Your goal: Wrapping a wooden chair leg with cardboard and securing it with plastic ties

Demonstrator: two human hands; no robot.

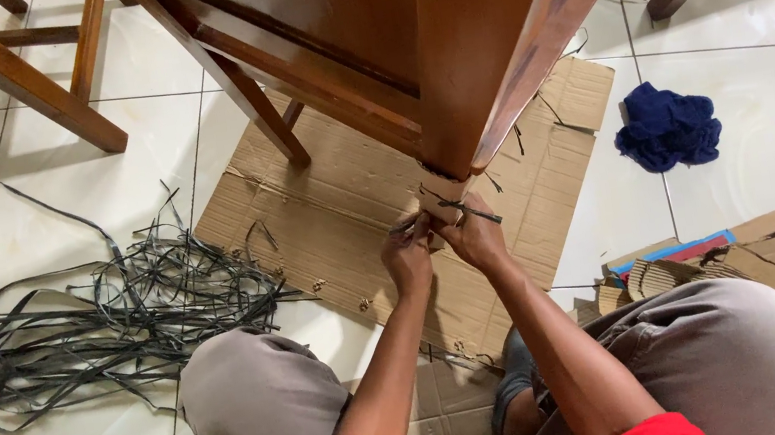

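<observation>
Pinching a thin dark strap (467, 210) at the cardboard-wrapped foot of a wooden furniture leg (471, 54), the right hand (473, 236) and left hand (408, 255) meet with fingers closed. Flattened cardboard (347, 213) lies beneath. Loose black straps (109, 322) sprawl to the left; a blue cloth (668, 128) sits to the right.
</observation>
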